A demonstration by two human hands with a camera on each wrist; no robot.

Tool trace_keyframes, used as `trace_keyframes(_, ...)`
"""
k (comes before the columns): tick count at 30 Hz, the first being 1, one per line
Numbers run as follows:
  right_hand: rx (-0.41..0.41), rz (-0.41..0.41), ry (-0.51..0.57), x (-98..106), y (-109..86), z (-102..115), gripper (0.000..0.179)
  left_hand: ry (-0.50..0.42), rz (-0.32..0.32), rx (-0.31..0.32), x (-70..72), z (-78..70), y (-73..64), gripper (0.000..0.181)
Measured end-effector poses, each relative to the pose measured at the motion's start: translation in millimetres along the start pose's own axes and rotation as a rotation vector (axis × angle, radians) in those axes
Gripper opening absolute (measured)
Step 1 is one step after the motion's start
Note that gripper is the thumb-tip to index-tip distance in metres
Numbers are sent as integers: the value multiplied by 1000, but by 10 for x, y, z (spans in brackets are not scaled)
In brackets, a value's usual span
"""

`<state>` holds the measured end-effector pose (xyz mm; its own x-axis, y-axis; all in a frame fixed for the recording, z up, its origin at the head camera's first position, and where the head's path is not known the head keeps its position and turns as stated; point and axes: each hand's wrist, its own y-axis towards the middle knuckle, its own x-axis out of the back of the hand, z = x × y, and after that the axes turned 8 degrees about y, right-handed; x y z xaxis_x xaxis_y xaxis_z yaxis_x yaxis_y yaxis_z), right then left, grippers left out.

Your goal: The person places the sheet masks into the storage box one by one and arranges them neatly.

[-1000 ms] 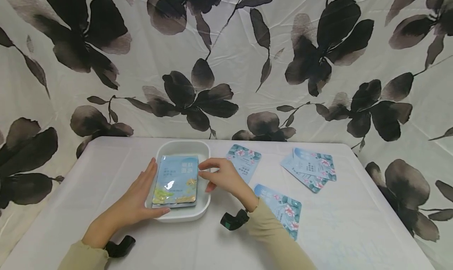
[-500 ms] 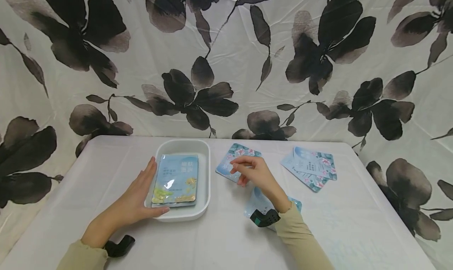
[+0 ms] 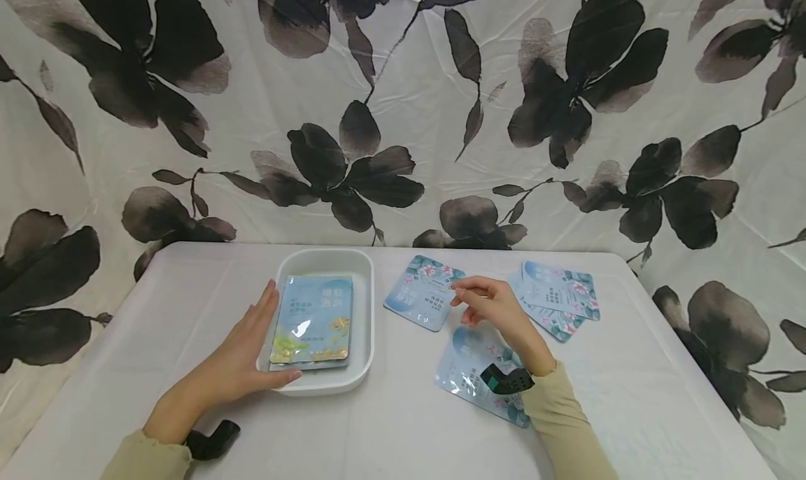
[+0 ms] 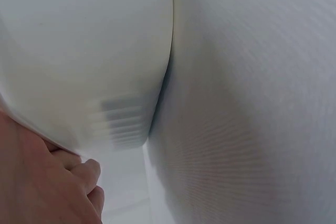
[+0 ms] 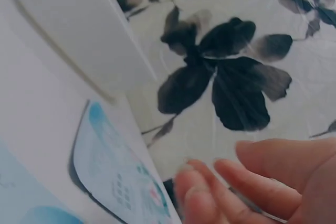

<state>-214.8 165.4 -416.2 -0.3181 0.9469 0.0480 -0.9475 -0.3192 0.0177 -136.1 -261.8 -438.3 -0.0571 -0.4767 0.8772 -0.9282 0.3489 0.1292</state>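
My left hand [image 3: 236, 350] holds the near-left corner of a white tray [image 3: 364, 368], fingers along its left side and thumb at the near rim. The left wrist view shows fingers [image 4: 86, 174] against the underside of the tray's rim. Inside the tray lies a short stack of flat, glossy blue sachets [image 3: 315, 319], the top one printed with yellow and green. To the right, my right hand [image 3: 494, 308] hovers with loosely bent fingers and nothing between them. It is near a blue floral sachet [image 3: 418, 298] and above another floral sachet [image 3: 466, 375], which the wrist partly hides.
Two overlapping floral sachets [image 3: 560, 294] lie at the back right. A white cloth [image 3: 390, 438] covers the table. Behind its far edge hangs a white curtain [image 3: 441, 186] with dark flowers. Each wrist wears a small black camera [image 3: 214, 439].
My right hand has left the tray's right side empty and moved right, past the nearest floral sachet, uncovering it. The left hand and the tray have stayed in place.
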Motion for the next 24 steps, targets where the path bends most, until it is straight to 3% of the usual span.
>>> trace_keyframes(7,-28,-1,-50,102,-7,-130,33,3,5,11,11,-14,-3,130)
trace_keyframes(15,-117,-168,-78,-12,51,-302,35,4,3,13,0,-4,-8,130)
trace_keyframes(24,-264,-232,-12,-174,144,-213,65,4,4,14,-18,15,5,130)
